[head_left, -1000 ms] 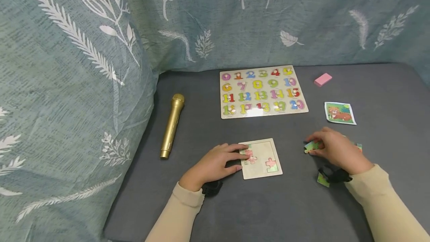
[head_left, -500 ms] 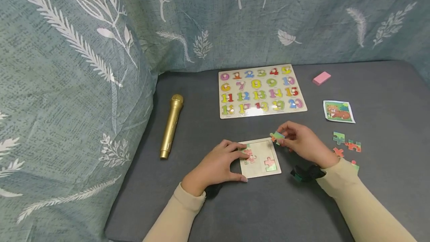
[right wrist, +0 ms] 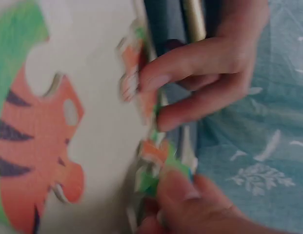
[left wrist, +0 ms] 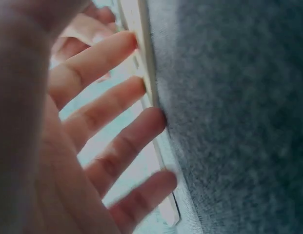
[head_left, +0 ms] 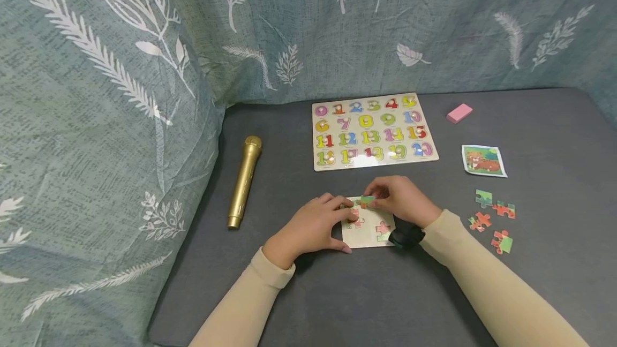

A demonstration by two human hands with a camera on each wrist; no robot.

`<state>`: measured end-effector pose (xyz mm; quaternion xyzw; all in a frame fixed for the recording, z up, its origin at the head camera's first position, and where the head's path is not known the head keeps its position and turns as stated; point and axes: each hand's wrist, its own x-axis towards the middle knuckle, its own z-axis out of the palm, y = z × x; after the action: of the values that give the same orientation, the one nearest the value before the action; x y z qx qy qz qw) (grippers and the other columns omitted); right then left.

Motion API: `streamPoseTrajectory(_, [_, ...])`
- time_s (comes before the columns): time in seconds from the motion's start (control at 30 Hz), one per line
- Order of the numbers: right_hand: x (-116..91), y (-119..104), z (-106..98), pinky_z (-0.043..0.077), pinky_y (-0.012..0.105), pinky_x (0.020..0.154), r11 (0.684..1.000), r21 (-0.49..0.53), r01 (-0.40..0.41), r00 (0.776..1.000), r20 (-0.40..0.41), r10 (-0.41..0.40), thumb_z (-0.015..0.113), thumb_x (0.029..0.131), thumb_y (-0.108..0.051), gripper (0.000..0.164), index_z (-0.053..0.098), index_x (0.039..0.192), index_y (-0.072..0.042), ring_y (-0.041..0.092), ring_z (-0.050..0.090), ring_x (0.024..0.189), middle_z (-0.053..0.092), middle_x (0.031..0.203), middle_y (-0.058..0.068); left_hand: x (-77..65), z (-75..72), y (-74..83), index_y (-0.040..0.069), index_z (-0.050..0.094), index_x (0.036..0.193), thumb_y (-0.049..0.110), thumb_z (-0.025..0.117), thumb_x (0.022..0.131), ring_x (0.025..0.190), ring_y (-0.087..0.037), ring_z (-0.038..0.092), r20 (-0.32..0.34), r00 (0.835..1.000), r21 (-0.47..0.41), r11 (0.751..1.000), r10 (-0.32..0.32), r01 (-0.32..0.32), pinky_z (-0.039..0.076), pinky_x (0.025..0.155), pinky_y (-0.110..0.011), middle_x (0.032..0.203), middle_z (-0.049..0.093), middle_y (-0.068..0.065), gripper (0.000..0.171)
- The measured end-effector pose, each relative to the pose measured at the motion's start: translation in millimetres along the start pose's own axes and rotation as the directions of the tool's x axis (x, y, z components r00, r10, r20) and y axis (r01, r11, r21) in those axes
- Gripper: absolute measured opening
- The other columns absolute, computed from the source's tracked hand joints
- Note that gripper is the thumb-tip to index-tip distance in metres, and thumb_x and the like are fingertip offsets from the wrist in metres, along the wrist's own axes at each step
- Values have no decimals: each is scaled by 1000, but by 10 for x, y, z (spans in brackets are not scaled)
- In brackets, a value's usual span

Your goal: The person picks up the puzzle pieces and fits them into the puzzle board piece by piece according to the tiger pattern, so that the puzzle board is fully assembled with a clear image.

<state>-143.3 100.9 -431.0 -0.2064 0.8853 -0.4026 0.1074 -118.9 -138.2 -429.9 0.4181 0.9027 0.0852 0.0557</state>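
A small wooden puzzle tray [head_left: 361, 240] lies on the dark table in front of me. Two orange pieces sit in it: one [head_left: 383, 229] at its lower right, another [head_left: 355, 219] at the left, partly under my fingers. My left hand [head_left: 308, 226] rests along the tray's left side, its fingers [left wrist: 117, 141] straight and spread against the edge. Between thumb and fingertips my right hand [head_left: 407, 201] pinches a green and orange jigsaw piece [head_left: 367, 201] over the tray's far edge. The right wrist view shows a striped tiger piece [right wrist: 34, 151] close up.
Several loose jigsaw pieces [head_left: 503, 209] lie to the right, below a tiger picture card [head_left: 484, 161]. A pink block [head_left: 459, 113] is farther back. Behind the tray lies a number puzzle board [head_left: 337, 167]. A gold microphone [head_left: 245, 181] lies at the left, near the hanging cloth [head_left: 120, 175].
My right hand has carried the jigsaw piece left from the loose pieces to the tray's far edge. My left hand stays at the tray, its thumb now lower, by the near corner.
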Motion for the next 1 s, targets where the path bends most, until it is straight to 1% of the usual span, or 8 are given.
streamPoseTrajectory(0.13, [49,17,48,48,30,63,1000,8,-14,1000,11,14,75,82,-8,15,74,95,-14,11,57,70,63,79,-5,-18,43,-39,33,63,121,67,70,70,108,-13,44,-23,1000,-4,1000,3,-3,39,86,-37,135,46,8,62])
streamPoseTrajectory(0.27, [31,-16,89,47,29,62,999,-43,-23,1000,-8,23,77,81,-10,14,75,95,-14,10,55,69,60,80,-6,-41,64,-57,34,63,122,68,68,70,108,-12,43,-40,999,-13,1000,-1,0,38,84,-36,137,44,8,62])
streamPoseTrajectory(0.37, [11,-70,138,46,29,61,989,-149,-1,999,-36,-4,78,80,-12,15,76,95,-13,11,51,68,55,81,-4,-53,62,-64,34,62,123,68,67,71,108,-12,42,-41,999,-16,1000,1,-1,38,84,-37,137,44,8,63])
streamPoseTrajectory(0.47, [-6,-124,185,46,28,61,963,-268,20,997,-63,-39,80,78,-13,16,77,94,-13,11,52,69,54,82,-2,-52,41,-64,33,61,124,68,65,74,110,-12,42,-31,999,-22,1000,6,-7,39,86,-38,137,45,7,61])
streamPoseTrajectory(0.57, [-22,-156,206,48,30,62,939,-343,29,994,-90,-63,81,76,-13,17,77,93,-13,12,54,70,56,82,-2,-30,-22,-47,33,61,126,66,61,79,110,-13,43,11,1000,-3,1000,7,-7,39,87,-38,136,47,7,58])
streamPoseTrajectory(0.8, [-42,-150,204,48,29,60,931,-366,1,991,-125,-50,80,78,-15,12,76,88,-13,10,54,66,56,80,-3,102,-271,34,35,62,128,57,62,85,110,-16,47,190,982,82,997,-9,-7,39,86,-37,135,51,8,48])
streamPoseTrajectory(0.93, [-39,-147,203,48,26,62,931,-354,92,988,-80,-129,81,77,-14,11,77,87,-13,9,55,68,55,81,-4,182,-347,91,36,68,119,53,62,87,108,-16,49,200,980,122,993,-20,-5,39,88,-36,124,57,9,36])
streamPoseTrajectory(1.0, [-48,-150,193,48,25,64,909,-384,164,981,-35,-192,79,78,-14,10,77,88,-14,9,54,72,55,84,-4,197,-376,124,36,70,117,52,62,88,108,-16,50,201,979,138,991,-29,1,39,88,-36,121,58,8,34])
